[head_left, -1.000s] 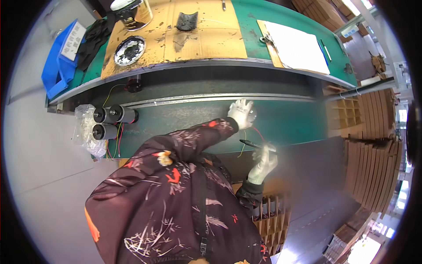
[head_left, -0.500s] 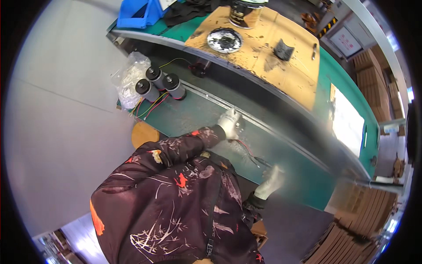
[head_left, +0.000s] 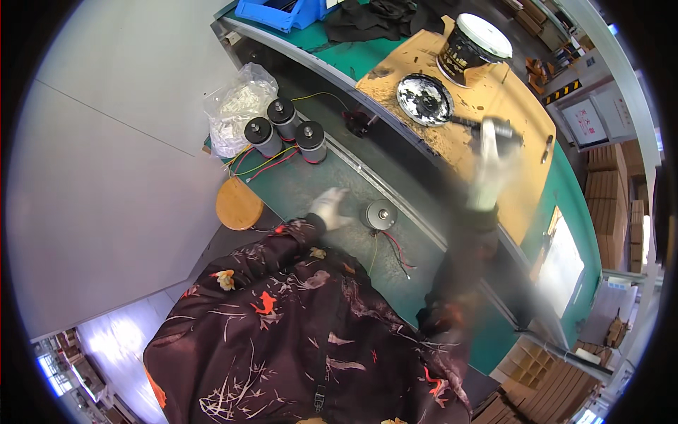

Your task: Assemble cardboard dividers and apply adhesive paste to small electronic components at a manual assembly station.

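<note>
My left hand (head_left: 330, 208), in a whitish glove, hovers low over the green tabletop (head_left: 311, 180), its fingers apart and holding nothing. Just right of it stands a grey cylindrical motor (head_left: 380, 214) with red, black and yellow wires trailing toward me. My right hand (head_left: 489, 159), also gloved, reaches over the raised shelf and is smeared by motion. Under its fingers lie a dark curved piece (head_left: 514, 136) and a dark stick-like tool (head_left: 462, 121) pointing at a round white lid (head_left: 424, 100) smeared with black. Whether the fingers grip the tool is blurred.
Several black-topped motors (head_left: 311, 141) stand by a clear plastic bag (head_left: 244, 106) at left. On the shelf, stained cardboard (head_left: 395, 71) bears a black bucket (head_left: 470, 53) and a marker (head_left: 547, 148). A blue bin (head_left: 279, 15) sits far left, a round stool (head_left: 239, 203) below.
My right hand has moved from the tabletop up over the cardboard. My left hand has let go of the motor and drawn back left. The dark stick now shows beside the lid.
</note>
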`<state>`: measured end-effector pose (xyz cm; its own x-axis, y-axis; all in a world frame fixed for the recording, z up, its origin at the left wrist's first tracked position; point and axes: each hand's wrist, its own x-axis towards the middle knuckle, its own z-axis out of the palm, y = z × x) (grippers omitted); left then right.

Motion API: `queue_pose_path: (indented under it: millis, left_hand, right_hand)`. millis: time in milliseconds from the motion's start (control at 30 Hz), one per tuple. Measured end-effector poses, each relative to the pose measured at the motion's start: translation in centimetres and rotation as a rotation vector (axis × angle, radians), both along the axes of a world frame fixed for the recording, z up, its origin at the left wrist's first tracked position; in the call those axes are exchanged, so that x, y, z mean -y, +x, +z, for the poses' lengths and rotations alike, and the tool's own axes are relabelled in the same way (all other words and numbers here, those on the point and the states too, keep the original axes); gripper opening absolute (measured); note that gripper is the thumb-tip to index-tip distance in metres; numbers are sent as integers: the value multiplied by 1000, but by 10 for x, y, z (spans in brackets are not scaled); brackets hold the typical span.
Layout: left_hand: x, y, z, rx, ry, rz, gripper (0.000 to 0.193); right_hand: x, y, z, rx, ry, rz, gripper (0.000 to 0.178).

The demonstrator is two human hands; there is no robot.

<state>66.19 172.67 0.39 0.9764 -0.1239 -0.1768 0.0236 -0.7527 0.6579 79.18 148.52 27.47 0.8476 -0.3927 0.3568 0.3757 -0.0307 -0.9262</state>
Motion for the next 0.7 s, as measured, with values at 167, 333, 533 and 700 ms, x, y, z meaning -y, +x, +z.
queue_pose_path:
  millis: [167,333,533,700]
  left_hand:
    - [-156,-77,-157,-357,132,610,74]
    - [-221,-196,-209,-457,222,1077,44]
    - [-236,-286,-281,-813,86,1062,51]
    - [-228,-277,-305,-875,-99,942,51]
  right_hand:
    - [-6,60,-5,-18,-452,80,21]
    - [-8,71,-24,-46,-561,140,24]
    - [17,-36,-25,-54,-291,45,13]
    - [10,-116,-116,-403,-298,-54,14]
